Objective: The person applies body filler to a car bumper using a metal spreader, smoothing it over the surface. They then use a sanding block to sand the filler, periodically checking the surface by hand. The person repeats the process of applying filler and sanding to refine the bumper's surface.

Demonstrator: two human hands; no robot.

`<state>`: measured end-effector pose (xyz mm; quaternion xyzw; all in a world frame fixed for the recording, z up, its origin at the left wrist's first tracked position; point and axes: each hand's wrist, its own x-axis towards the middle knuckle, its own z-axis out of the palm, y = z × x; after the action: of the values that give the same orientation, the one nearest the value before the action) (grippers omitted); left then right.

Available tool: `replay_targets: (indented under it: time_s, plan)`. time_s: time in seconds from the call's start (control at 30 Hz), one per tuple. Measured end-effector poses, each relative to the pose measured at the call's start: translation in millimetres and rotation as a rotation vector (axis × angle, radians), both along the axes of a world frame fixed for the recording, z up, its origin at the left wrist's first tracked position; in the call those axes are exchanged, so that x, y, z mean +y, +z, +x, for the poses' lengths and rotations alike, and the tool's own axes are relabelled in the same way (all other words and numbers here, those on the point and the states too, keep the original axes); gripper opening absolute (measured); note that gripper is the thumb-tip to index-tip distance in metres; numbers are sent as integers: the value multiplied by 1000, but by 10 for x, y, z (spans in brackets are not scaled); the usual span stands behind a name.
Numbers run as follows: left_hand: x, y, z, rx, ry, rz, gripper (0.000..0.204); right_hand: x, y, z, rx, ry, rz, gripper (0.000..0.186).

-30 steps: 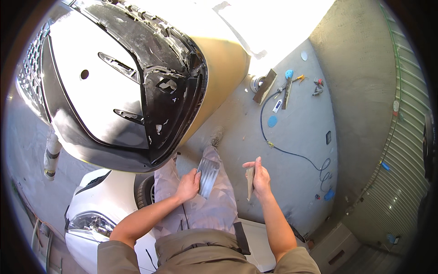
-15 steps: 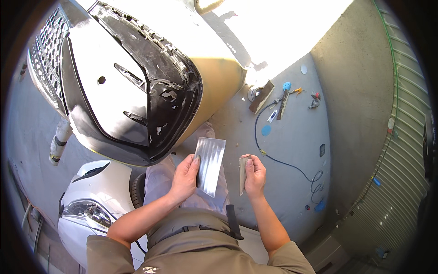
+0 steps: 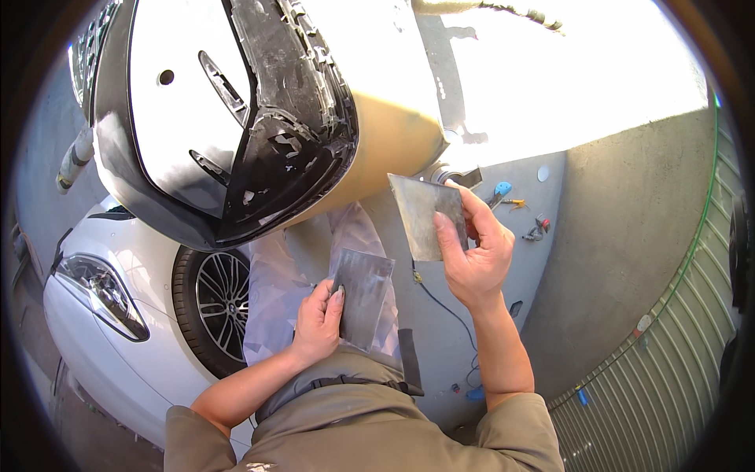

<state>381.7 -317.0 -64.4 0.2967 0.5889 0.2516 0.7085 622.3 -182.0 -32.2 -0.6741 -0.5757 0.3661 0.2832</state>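
Note:
My left hand (image 3: pixel 318 318) grips a thin grey rectangular plate (image 3: pixel 364 295) over my legs, thumb on its face. My right hand (image 3: pixel 480 259), raised higher, pinches a second thin squarish plate (image 3: pixel 415 216), grey and tan with a worn surface. The two plates are apart. Just ahead and to the left hangs a large car bumper (image 3: pixel 287 106), black and white with slotted openings and scuffed, broken-looking edges. A tan surface (image 3: pixel 393 145) adjoins its right side; part of it is behind the right-hand plate.
A white car (image 3: pixel 110 307) with its wheel (image 3: pixel 212 311) stands at lower left. A padded pipe (image 3: pixel 75 161) is left. A blue-topped tool (image 3: pixel 503 189), metal fittings (image 3: pixel 537 232) and a hose (image 3: pixel 448 311) lie on the floor. A corrugated panel (image 3: pixel 645 377) borders the right.
My right hand has risen and turned its plate to show the broad face. My left hand still holds its plate low. The view has shifted, bringing the wheel into sight.

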Motion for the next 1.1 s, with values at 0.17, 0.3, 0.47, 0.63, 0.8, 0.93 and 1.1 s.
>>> replay_targets:
  time_s: [0.17,0.3,0.47,0.63,0.8,0.93,1.1]
  plan:
    - [-217,-105,-104,-19,36,-64,18,481,-69,-291,-188,191,192,41]
    - [-297,-193,-259,-17,87,-32,18,529,-162,-395,-231,195,240,45]
    - [-438,-234,-559,-10,12,-74,18,320,-243,-508,-256,132,216,45]
    - [-548,-279,-831,27,-32,-59,20,-7,-342,-644,-246,58,180,42]
    - [-626,-306,-1008,74,-85,11,22,-326,-512,-808,-184,-22,197,41]
    - [-712,-310,-1126,68,-94,-30,22,-536,-629,-999,-156,-37,241,41]
    - [-747,-271,-1223,85,-73,1,19,-765,-667,-1163,-65,-61,74,38]
